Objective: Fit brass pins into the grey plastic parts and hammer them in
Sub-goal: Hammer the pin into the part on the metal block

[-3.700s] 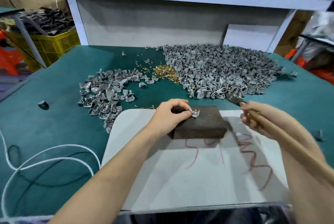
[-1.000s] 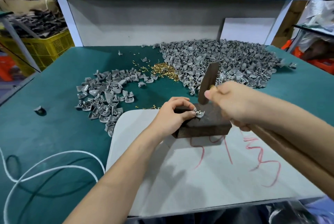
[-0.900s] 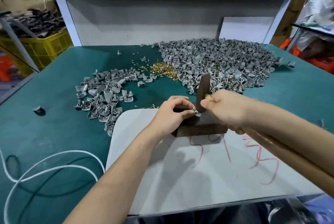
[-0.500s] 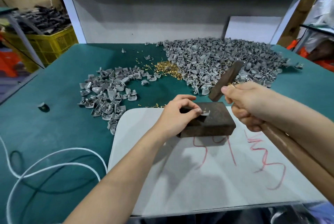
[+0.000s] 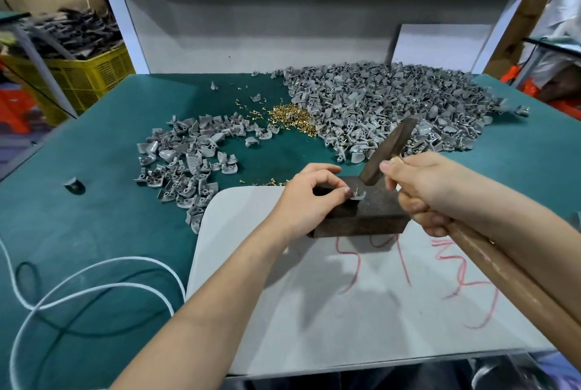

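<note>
A green table (image 5: 94, 216) carries a white board (image 5: 345, 311) scrawled with red marks, and a dark block (image 5: 371, 219) sits on the board's far edge. Beyond the block spreads a big pile (image 5: 393, 106) of grey parts, with a heap of brass pins (image 5: 292, 119) at its left edge and a looser small pile (image 5: 188, 163) further left. A few stray pins lie between the board and the piles. A lone grey piece (image 5: 73, 183) lies well apart on the left, a white cable (image 5: 94, 273) loops over the table's near left, and a yellow crate (image 5: 91, 75) stands behind, off the table.

The left hand (image 5: 305, 201) covers the block's left end, and its curled fingers (image 5: 341, 193) pinch a part (image 5: 358, 196) against the block's top. The right hand (image 5: 424, 191) is wrapped round the hammer (image 5: 388, 150) just under its head, fingers clamped on the wooden handle (image 5: 518, 282), which runs back along the forearm. The head is tilted, with its lower face close over the block and just beside the part. Whether it touches the block I cannot tell.

The part is small, pale grey and curved, and lies near the middle of the block's top. A pin (image 5: 356, 190) stands up out of it
</note>
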Action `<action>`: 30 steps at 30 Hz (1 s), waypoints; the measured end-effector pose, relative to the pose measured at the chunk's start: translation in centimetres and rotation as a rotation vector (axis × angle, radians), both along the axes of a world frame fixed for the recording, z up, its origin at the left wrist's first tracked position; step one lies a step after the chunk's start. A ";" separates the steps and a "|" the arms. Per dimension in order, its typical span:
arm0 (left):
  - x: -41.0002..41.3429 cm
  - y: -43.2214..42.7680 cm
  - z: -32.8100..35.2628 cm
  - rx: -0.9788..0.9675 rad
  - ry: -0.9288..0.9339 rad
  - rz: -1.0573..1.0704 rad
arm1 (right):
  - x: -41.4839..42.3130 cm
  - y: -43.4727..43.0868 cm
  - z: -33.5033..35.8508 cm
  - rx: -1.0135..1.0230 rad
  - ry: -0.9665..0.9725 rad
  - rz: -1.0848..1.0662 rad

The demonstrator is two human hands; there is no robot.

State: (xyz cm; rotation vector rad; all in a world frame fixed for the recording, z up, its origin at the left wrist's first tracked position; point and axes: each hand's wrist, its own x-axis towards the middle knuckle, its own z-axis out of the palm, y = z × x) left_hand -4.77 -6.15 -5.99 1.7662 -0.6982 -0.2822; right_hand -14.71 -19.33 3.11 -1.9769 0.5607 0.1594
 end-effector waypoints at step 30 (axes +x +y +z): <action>-0.8 -1.5 -1.7 -0.117 -0.028 0.176 | 1.2 0.7 1.5 -0.294 -0.024 0.099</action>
